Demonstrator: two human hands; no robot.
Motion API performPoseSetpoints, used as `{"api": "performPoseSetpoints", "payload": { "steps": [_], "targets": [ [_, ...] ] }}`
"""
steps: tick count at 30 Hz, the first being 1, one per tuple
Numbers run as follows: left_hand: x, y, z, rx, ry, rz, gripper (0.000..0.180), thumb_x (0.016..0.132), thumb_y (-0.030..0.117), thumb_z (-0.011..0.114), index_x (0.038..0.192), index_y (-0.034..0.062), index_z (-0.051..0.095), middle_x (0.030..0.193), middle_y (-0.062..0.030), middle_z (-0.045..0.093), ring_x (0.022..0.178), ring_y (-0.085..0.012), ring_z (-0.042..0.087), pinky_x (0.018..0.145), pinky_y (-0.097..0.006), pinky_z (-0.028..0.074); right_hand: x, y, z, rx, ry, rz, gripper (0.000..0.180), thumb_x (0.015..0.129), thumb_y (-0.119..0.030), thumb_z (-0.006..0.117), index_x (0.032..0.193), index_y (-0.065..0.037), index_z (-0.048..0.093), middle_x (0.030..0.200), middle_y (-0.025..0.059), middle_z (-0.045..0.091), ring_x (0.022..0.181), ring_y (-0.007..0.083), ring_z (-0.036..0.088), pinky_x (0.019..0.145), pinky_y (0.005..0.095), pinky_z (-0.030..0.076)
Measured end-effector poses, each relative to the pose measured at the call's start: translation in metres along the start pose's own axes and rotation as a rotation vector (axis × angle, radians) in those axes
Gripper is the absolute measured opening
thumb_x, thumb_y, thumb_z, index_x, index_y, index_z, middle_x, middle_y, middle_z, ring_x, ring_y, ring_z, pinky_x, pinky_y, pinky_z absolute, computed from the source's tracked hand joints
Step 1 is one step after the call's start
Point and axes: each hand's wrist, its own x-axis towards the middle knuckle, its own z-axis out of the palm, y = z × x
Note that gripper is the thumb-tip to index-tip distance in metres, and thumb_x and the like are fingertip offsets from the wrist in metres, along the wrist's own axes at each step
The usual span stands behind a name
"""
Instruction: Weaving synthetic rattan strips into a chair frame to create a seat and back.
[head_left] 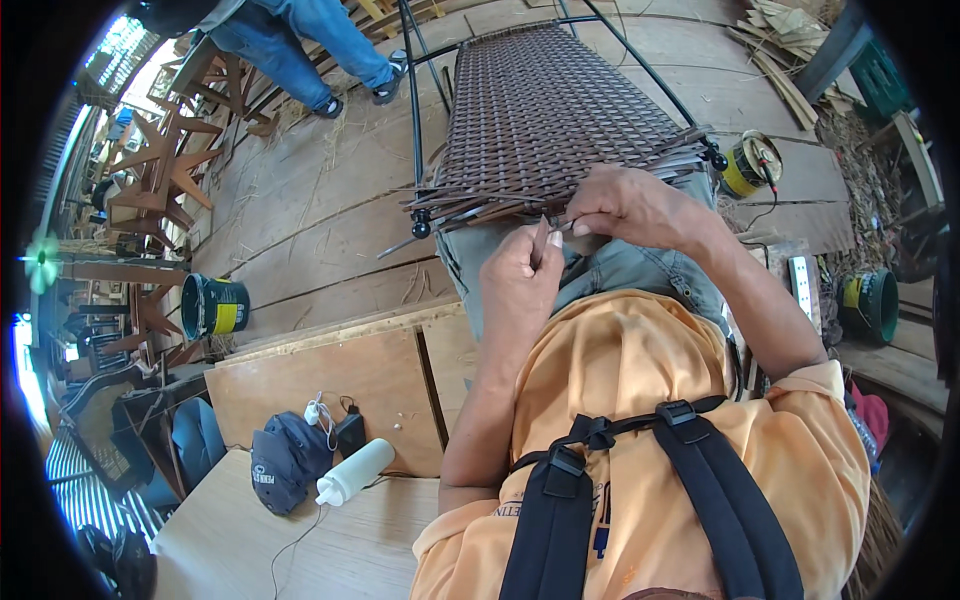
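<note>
A brown woven wicker panel (pixel 545 110) on a black metal frame (pixel 414 120) rests across my lap, its loose strand ends fanning out at the near edge. My left hand (pixel 520 275) is closed around a thin brown strand that sticks up between its fingers. My right hand (pixel 625 205) pinches strand ends at the panel's near edge, just right of the left hand. The fingertips of both hands nearly meet.
A dark bucket with a yellow label (pixel 213 305) stands on the plank floor at left. A dark cap (pixel 285 460), a white bottle (pixel 355 472) and a charger lie on a board. A yellow tape roll (pixel 748 165) sits at right. Another person's legs (pixel 300 50) stand at the far left.
</note>
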Motion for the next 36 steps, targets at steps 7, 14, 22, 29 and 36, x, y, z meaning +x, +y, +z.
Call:
{"api": "performPoseSetpoints", "payload": {
  "steps": [7,14,22,29,36],
  "targets": [
    [0.001,0.01,-0.011,0.709,-0.276,-0.178,0.024,0.094,0.028,0.049,0.098,0.0054,0.057,0.091,-0.0168,0.062,0.076,-0.0386,0.062,0.064,-0.049,0.049,-0.014,0.021,0.005,0.841,0.276,0.333,0.019,0.093,-0.015,0.057,0.092,0.003,0.064,0.075,0.0017,0.06,0.072,0.0066,0.053,0.069,0.0209,0.042],
    [0.019,0.033,-0.02,0.946,-0.403,-0.221,0.023,0.095,0.025,0.047,0.102,0.0074,0.06,0.088,-0.0162,0.061,0.077,-0.0374,0.062,0.065,-0.049,0.049,-0.017,0.021,0.004,0.937,0.255,0.353,0.018,0.092,-0.014,0.058,0.088,0.003,0.065,0.075,0.0021,0.061,0.076,0.0081,0.054,0.071,0.0226,0.043],
    [0.027,0.04,-0.017,1.061,-0.448,-0.126,0.022,0.094,0.021,0.048,0.092,0.0028,0.06,0.086,-0.016,0.063,0.071,-0.033,0.066,0.059,-0.043,0.053,-0.018,0.025,0.008,0.862,0.3,0.242,0.016,0.091,-0.013,0.061,0.093,0.001,0.067,0.076,0.0011,0.062,0.072,0.0066,0.055,0.067,0.0224,0.045],
    [0.037,0.054,-0.009,1.232,-0.523,-0.046,0.02,0.092,0.017,0.05,0.089,0.0019,0.063,0.087,-0.0162,0.065,0.07,-0.0295,0.067,0.059,-0.038,0.054,-0.018,0.024,0.012,0.866,0.314,0.193,0.016,0.09,-0.012,0.061,0.093,0.002,0.067,0.074,0.0021,0.061,0.071,0.0067,0.054,0.066,0.0226,0.045],
    [0.043,0.024,-0.023,1.074,-0.547,0.024,0.024,0.091,0.027,0.055,0.085,0.0052,0.063,0.08,-0.0142,0.064,0.071,-0.0336,0.063,0.061,-0.042,0.05,-0.014,0.012,0.012,0.916,0.365,0.361,0.012,0.089,-0.012,0.062,0.089,0.0,0.063,0.07,0.0,0.059,0.066,0.007,0.051,0.062,0.0239,0.044]
  ]
}}
